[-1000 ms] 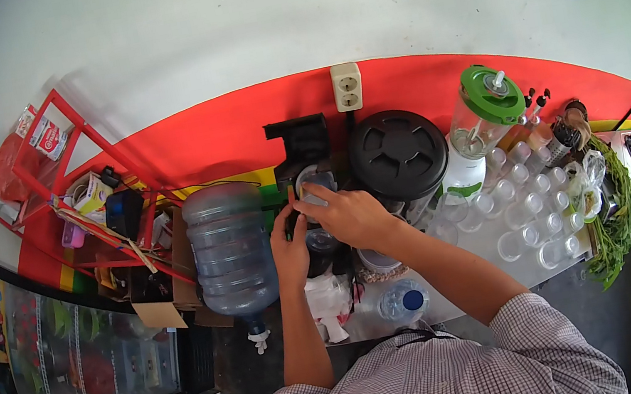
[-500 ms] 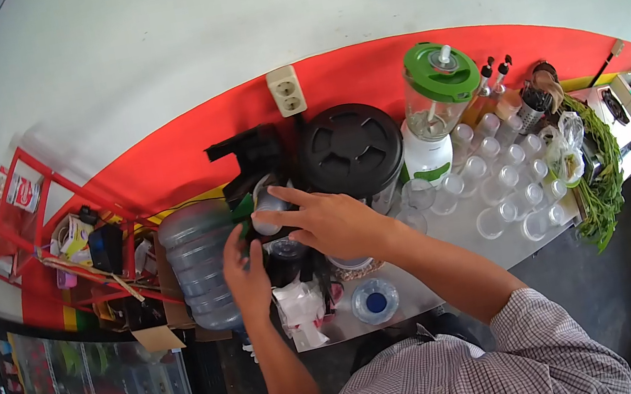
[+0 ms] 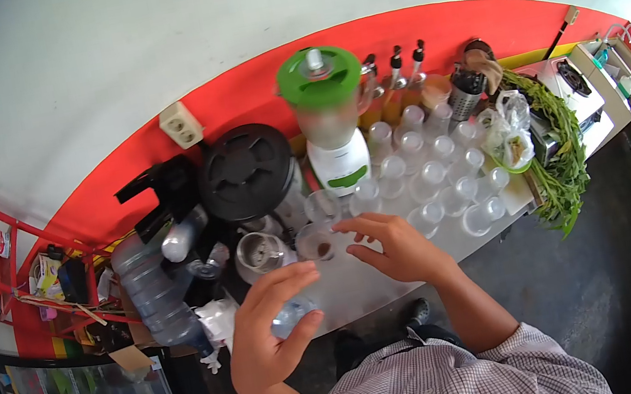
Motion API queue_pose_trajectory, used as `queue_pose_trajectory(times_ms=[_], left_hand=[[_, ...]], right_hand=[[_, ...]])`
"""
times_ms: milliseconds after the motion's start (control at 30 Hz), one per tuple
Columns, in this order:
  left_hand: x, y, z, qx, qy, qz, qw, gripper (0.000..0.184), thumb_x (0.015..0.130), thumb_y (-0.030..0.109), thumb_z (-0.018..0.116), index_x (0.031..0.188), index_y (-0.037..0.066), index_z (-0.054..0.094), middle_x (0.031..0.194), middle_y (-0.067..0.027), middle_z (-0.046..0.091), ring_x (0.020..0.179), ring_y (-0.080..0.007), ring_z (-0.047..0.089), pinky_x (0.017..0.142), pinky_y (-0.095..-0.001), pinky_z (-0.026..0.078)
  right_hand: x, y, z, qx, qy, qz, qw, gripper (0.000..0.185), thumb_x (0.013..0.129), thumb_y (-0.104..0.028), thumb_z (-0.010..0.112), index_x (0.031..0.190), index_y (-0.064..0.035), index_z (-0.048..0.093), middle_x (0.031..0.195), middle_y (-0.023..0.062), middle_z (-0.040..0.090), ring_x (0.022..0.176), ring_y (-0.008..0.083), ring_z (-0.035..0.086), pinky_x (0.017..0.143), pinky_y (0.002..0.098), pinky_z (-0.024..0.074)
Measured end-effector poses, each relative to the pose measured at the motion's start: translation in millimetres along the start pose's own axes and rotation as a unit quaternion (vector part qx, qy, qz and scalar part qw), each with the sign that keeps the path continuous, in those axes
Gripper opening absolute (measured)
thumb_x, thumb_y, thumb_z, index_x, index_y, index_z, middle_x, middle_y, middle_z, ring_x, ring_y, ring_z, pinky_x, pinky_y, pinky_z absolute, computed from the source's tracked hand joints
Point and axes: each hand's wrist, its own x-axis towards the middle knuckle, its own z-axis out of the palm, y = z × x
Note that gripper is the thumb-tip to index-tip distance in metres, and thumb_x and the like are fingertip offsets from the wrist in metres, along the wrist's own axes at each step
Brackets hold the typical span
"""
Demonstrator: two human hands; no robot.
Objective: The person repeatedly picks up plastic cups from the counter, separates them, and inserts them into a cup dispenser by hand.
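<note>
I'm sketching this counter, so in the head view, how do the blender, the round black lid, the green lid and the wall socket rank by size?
Largest to smallest:
Blender
Round black lid
Green lid
Wall socket

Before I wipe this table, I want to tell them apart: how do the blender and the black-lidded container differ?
The blender has a green lid with a raised cap, while the black-lidded container has a flatter black one. The container also looks wider across its lid than the blender. The blender's jar sits on a white base; no such base shows under the container. Both have their lids on.
</note>
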Motion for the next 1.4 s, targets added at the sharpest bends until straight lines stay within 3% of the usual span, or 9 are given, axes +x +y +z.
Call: queue_pose_trajectory(times_ms=[67,300,400,600,900,1067,1200,1400], left_hand=[[10,4,40,-0.019,-0.038,0.004,0.999,0.039,0.09,0.014,0.079,0.127,0.001,0.074,0.135,-0.0151,0.073,0.124,-0.0335,0.07,0.107,-0.0418,0.053],[34,-4,185,-0.068,-0.123,-0.068,0.988,0.039,0.095,0.011,0.075,0.132,0.001,0.072,0.13,-0.0125,0.074,0.118,-0.0258,0.073,0.105,-0.0393,0.054],[49,-10,242,-0.12,-0.173,-0.085,0.974,0.038,0.097,0.013,0.075,0.134,0.003,0.071,0.126,-0.0142,0.074,0.116,-0.0276,0.072,0.103,-0.0397,0.054],[98,-12,324,-0.132,-0.249,-0.079,0.956,0.037,0.098,0.013,0.075,0.134,0.005,0.071,0.125,-0.0134,0.074,0.113,-0.0266,0.072,0.099,-0.0401,0.055],[191,-48,399,-0.097,-0.168,-0.076,0.978,0.037,0.096,0.011,0.074,0.133,0.008,0.071,0.128,-0.0104,0.073,0.111,-0.0238,0.07,0.094,-0.0384,0.053],[219,-77,417,-0.115,-0.104,-0.132,0.979,0.039,0.097,0.008,0.073,0.136,0.006,0.068,0.13,-0.0097,0.073,0.11,-0.0218,0.071,0.094,-0.038,0.053],[227,-84,431,-0.161,-0.08,-0.202,0.963,0.044,0.097,0.006,0.073,0.14,0.005,0.065,0.132,-0.0122,0.072,0.111,-0.0233,0.071,0.098,-0.0384,0.054],[231,-81,451,-0.075,-0.063,-0.159,0.982,0.044,0.098,0.006,0.071,0.141,0.004,0.064,0.138,-0.013,0.07,0.12,-0.0244,0.069,0.101,-0.0389,0.053]], right_hand=[[-31,24,-19,0.018,0.034,0.01,0.999,0.04,0.098,-0.008,0.074,0.137,-0.0069,0.07,0.119,0.0162,0.075,0.094,0.0292,0.075,0.085,0.0401,0.0595],[-145,78,-88,0.012,0.022,0.098,0.995,0.037,0.098,-0.008,0.074,0.134,-0.0051,0.072,0.117,0.0152,0.077,0.095,0.0261,0.076,0.085,0.0386,0.0596],[-181,89,-119,0.032,0.065,0.133,0.988,0.032,0.099,-0.012,0.073,0.131,-0.0039,0.072,0.115,0.0166,0.077,0.095,0.028,0.076,0.086,0.0391,0.0608],[-218,134,-168,0.079,0.18,0.195,0.961,0.029,0.1,-0.008,0.072,0.129,-0.0016,0.074,0.108,0.0121,0.079,0.09,0.0194,0.073,0.079,0.0328,0.0581],[-210,204,-244,0.059,0.23,0.231,0.944,0.028,0.099,-0.007,0.072,0.126,-0.0006,0.074,0.104,0.0099,0.078,0.08,0.0161,0.068,0.074,0.031,0.0556],[-169,241,-271,0.038,0.182,0.234,0.954,0.029,0.098,-0.008,0.073,0.125,-0.0004,0.073,0.105,0.0122,0.077,0.082,0.0211,0.07,0.075,0.0356,0.0571],[-145,276,-280,0.013,0.144,0.244,0.959,0.031,0.098,-0.009,0.074,0.128,-0.0006,0.072,0.107,0.0105,0.075,0.085,0.0182,0.069,0.075,0.0329,0.0565],[-130,309,-278,0.001,0.119,0.181,0.976,0.036,0.094,-0.006,0.074,0.13,-0.0032,0.071,0.112,0.0139,0.072,0.086,0.025,0.072,0.075,0.037,0.0583]])
